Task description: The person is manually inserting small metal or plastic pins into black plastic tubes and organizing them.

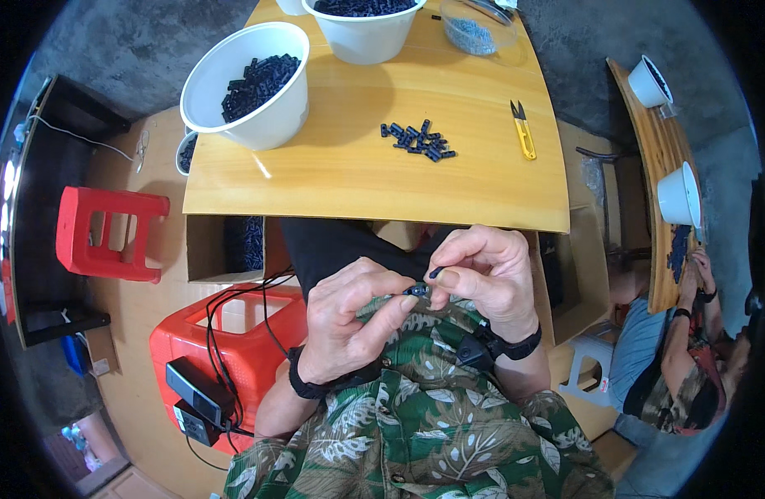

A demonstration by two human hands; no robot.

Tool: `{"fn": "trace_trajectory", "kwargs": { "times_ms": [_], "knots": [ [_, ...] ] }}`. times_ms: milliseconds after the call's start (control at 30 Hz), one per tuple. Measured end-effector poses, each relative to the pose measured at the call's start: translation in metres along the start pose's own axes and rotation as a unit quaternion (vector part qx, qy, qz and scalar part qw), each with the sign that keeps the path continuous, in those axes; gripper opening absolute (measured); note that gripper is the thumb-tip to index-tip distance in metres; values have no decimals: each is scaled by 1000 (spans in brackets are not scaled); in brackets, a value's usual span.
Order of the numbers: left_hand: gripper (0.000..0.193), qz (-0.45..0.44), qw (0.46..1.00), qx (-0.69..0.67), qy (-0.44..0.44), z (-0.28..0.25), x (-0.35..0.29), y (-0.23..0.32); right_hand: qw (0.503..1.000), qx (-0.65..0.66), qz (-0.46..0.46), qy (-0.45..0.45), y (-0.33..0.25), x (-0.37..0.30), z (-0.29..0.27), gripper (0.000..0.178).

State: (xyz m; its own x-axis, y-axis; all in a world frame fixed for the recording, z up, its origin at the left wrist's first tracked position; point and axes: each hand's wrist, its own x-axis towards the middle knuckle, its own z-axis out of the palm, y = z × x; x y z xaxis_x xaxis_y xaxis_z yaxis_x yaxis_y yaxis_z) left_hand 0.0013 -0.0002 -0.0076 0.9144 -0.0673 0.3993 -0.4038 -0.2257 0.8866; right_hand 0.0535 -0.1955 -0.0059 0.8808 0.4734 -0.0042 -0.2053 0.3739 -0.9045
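My left hand pinches a small black plastic piece between thumb and forefinger, above my lap. Close beside it, my right hand holds a second small dark piece in its fingertips; its exact kind is too small to tell. The two pieces are nearly touching. On the yellow wooden table ahead of me lies a loose pile of similar short black cylindrical pieces. A white tub at the table's left holds many more of them.
Yellow-handled thread snips lie at the table's right. Farther back stand another white tub and a clear bowl of blue bits. Red stools are at the left, one bearing black boxes and cables. Another person works at the right.
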Motion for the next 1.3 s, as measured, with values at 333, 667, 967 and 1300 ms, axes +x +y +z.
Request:
{"fn": "trace_trajectory", "kwargs": {
  "times_ms": [333, 667, 967, 1300],
  "knots": [
    [15, 7, 1000, -7, 10, 0, -2, 3, 1000, -16, 5, 14, -10, -11, 5, 14],
    [12, 12, 1000, -6, 12, -1, -3, 0, 999, -30, -29, -8, -8, -13, 5, 11],
    [11, 22, 1000, 0, 14, -1, -2, 0, 997, -71, -25, -14, -12, -14, 7, 10],
    [10, 28, 1000, 9, 5, 0, 0, 2, 994, -102, -39, -11, -14, -15, 7, 9]
  ]
}}
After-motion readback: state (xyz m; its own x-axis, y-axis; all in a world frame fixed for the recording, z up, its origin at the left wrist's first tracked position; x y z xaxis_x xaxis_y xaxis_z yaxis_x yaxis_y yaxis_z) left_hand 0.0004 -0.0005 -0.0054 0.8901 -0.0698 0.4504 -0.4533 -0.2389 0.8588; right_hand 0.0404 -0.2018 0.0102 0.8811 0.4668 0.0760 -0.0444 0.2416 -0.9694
